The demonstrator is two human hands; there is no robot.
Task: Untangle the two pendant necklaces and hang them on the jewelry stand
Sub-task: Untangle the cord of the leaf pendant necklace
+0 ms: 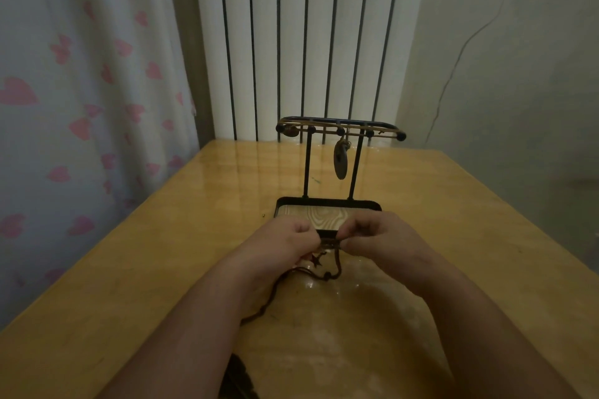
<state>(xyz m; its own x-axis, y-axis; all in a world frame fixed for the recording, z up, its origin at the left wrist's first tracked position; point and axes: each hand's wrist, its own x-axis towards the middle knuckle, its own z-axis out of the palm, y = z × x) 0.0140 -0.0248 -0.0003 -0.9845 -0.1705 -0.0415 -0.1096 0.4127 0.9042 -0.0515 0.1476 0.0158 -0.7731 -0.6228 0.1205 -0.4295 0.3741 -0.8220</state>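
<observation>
One cord [330, 239] stretched sideways, pendant [316, 261] dangling

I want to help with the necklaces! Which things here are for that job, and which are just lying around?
For the job: left hand and right hand, both pinching the dark cord necklace; jewelry stand; tan necklace hanging on it.

Just there: table, heart curtain, radiator.

Bare forearms lead to a bare left hand [285, 244] and right hand [381, 236].
</observation>
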